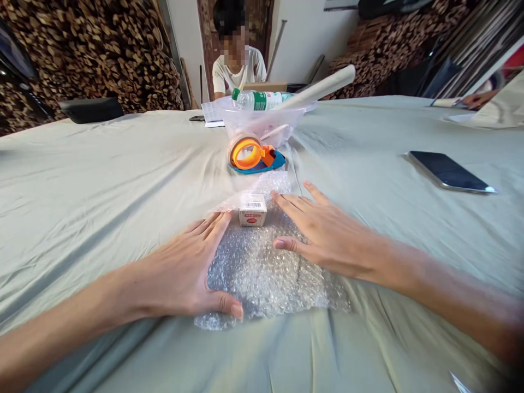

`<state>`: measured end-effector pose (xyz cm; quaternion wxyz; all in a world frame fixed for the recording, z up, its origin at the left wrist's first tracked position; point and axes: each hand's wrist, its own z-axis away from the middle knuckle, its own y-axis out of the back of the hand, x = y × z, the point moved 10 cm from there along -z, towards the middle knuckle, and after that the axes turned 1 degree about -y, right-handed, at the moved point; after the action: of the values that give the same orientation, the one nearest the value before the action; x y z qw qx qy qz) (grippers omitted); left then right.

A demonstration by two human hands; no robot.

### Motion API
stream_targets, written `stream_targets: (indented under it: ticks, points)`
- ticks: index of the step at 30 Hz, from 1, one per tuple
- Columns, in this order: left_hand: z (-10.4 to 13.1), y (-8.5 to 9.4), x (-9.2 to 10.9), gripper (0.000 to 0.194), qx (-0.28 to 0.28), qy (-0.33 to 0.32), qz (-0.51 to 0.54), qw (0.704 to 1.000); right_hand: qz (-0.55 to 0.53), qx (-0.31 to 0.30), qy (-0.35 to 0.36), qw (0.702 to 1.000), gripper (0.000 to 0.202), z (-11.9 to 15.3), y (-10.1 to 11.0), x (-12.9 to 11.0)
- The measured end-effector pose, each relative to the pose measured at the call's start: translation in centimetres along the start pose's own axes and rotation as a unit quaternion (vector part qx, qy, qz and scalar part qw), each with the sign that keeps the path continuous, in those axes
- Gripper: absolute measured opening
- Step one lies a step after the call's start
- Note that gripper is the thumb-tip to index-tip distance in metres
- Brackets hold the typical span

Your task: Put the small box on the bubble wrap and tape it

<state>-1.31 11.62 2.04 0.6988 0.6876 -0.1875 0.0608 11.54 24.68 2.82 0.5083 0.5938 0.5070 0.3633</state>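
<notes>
Small box (252,210), barcode label, on bubble wrap (266,267)

2 bare forearms enter from the near edge, one at the left and one at the right, each uncovered from the frame edge to the wrist; no sleeve, cuff or glove shows on either. The left hand (184,273) is bare, with 5 digits in view and short, plain, unpainted nails; its thumbnail shows clearly at the near side. The right hand (323,232) is likewise bare, with a short, plain thumbnail. The right forearm blurs toward the near right corner.
</notes>
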Motion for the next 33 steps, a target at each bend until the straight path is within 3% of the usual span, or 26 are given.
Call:
stream_targets:
  ticks: [3, 8, 11, 15, 20, 22, 26, 33]
  points:
    - [0.2, 0.4, -0.2, 0.147, -0.003, 0.002, -0.004, 1.0, -0.004, 0.025, 0.007, 1.0, 0.118, -0.1, 0.4, -0.1]
    - [0.2, 1.8, -1.9, 0.086, 0.066, 0.056, 0.042, 0.995, -0.066, 0.04, 0.056, 0.995, 0.096, -0.1, 1.0, -1.5]
    - [-0.2, 2.2, -3.3, 0.088, 0.113, 0.073, 0.01, 0.991, -0.088, 0.029, 0.076, 0.993, 0.085, 0.0, 1.1, -2.2]
    - [-0.8, 1.9, -3.5, 0.093, 0.117, 0.045, -0.064, 0.99, -0.111, 0.018, 0.058, 0.992, 0.069, 0.0, 0.8, -2.0]
    - [-0.6, 1.8, -1.9, 0.087, 0.142, -0.015, -0.104, 0.984, -0.162, 0.029, 0.033, 0.986, 0.081, 0.1, 0.9, -1.2]
    - [-0.3, 1.7, -1.1, 0.084, 0.152, -0.041, -0.12, 0.98, -0.168, 0.027, 0.05, 0.984, 0.076, 0.1, 0.9, -1.4]
    - [-0.4, 1.0, -1.1, 0.088, 0.115, -0.028, -0.118, 0.986, -0.21, 0.011, 0.068, 0.975, 0.056, 0.1, 0.4, -1.4]
    - [-0.5, -0.2, -1.9, 0.103, 0.044, 0.018, -0.065, 0.997, -0.321, -0.009, -0.011, 0.947, 0.047, -0.2, 0.2, -0.2]
